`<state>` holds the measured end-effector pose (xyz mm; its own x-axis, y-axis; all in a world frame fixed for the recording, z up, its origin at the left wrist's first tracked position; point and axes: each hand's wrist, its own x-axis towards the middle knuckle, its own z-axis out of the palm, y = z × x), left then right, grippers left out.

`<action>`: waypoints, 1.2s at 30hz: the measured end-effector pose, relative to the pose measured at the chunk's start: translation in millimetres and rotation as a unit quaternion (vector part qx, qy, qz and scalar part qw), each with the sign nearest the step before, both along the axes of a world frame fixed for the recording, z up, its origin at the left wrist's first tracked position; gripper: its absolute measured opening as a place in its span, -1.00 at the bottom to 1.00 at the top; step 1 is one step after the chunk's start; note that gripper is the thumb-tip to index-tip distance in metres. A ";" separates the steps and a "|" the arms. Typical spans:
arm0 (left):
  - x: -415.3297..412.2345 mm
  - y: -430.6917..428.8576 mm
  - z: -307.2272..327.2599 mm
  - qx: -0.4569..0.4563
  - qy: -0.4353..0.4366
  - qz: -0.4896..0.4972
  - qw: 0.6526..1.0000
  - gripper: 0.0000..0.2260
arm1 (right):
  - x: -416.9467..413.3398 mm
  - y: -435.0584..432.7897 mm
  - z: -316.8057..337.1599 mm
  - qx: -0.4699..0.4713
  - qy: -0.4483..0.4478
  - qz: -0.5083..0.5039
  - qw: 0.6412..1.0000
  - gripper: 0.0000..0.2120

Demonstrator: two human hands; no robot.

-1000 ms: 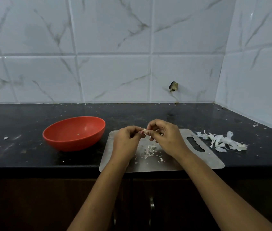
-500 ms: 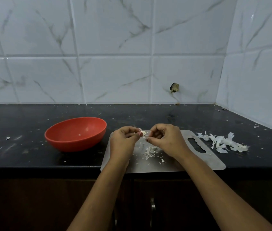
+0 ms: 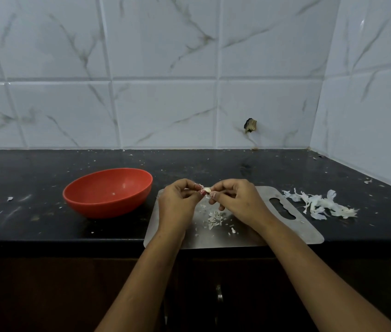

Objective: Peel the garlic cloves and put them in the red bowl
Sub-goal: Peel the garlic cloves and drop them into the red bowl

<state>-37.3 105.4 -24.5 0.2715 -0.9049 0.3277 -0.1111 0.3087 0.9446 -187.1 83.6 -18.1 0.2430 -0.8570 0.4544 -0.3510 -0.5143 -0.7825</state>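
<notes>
A small pale garlic clove (image 3: 206,189) is held above the steel cutting board (image 3: 292,230), pinched from both sides. My left hand (image 3: 180,202) grips its left end with curled fingers. My right hand (image 3: 236,200) pinches its right end. Small bits of peel (image 3: 214,219) lie on the board under my hands. The red bowl (image 3: 108,191) stands on the black counter to the left of the board; only a tiny pale speck shows inside it.
A heap of white garlic skins (image 3: 319,207) lies on the counter (image 3: 34,212) right of the board. Tiled walls close the back and the right side. The counter's front edge runs just below the board, with dark cabinet doors underneath.
Both hands have stayed over the board with the clove between them; the fingers have shifted slightly on it, and the view has tipped a little.
</notes>
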 end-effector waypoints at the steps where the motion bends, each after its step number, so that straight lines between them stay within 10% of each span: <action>1: -0.2 0.2 0.2 -0.002 -0.002 0.002 1.000 -0.82 | -0.4 0.1 -0.2 0.002 -0.007 0.001 1.000 -0.92; 25: -10.9 11.7 -1.1 -0.111 -0.246 0.120 0.955 -0.91 | -0.2 0.9 1.2 0.002 -0.038 0.003 0.999 -0.89; 36: -9.8 10.0 -0.7 -0.113 -0.212 0.083 0.967 -0.91 | 0.1 3.6 1.1 -0.012 -0.049 0.008 0.999 -0.88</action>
<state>-47.1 115.5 -25.3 0.2045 -0.7529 0.6255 -0.5393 0.4467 0.7139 -187.0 87.2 -17.0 0.2102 -0.8418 0.4971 -0.2638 -0.5385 -0.8003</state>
